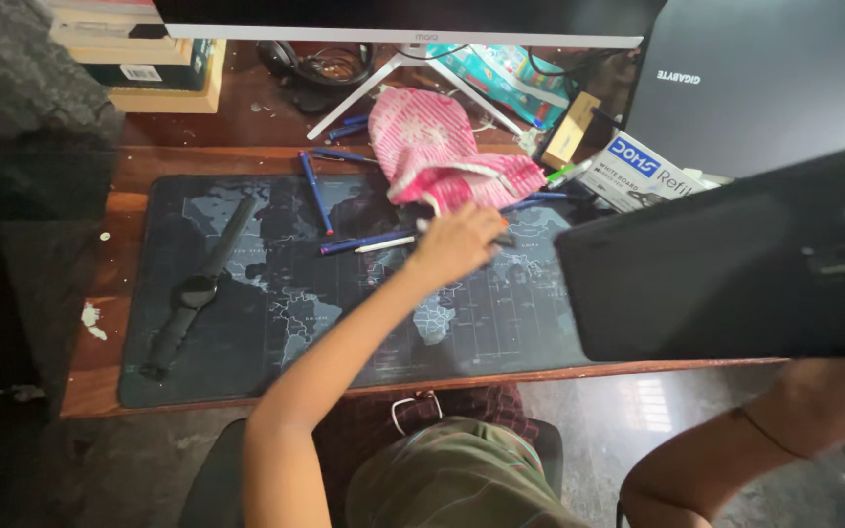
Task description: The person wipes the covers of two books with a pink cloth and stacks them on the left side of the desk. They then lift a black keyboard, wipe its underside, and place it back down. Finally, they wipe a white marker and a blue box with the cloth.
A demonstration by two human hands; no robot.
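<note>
My left hand [457,242] reaches over the dark world-map desk mat [276,342] and lies on a scatter of blue pens [364,242], right below a pink cloth pouch [422,147]. Its fingers curl over the pens, but the blur hides whether one is gripped. At the right, a black laptop [735,274] is held tilted above the desk edge. My right forearm [735,460] rises to its underside, and the hand itself is hidden behind it.
A black wristwatch [198,290] lies on the mat's left side. A white monitor stand [383,83], headphones [330,68], a marker box [638,168], a grey carton [755,78] and stacked books [139,49] crowd the desk's back. My chair sits below the wooden edge [100,391].
</note>
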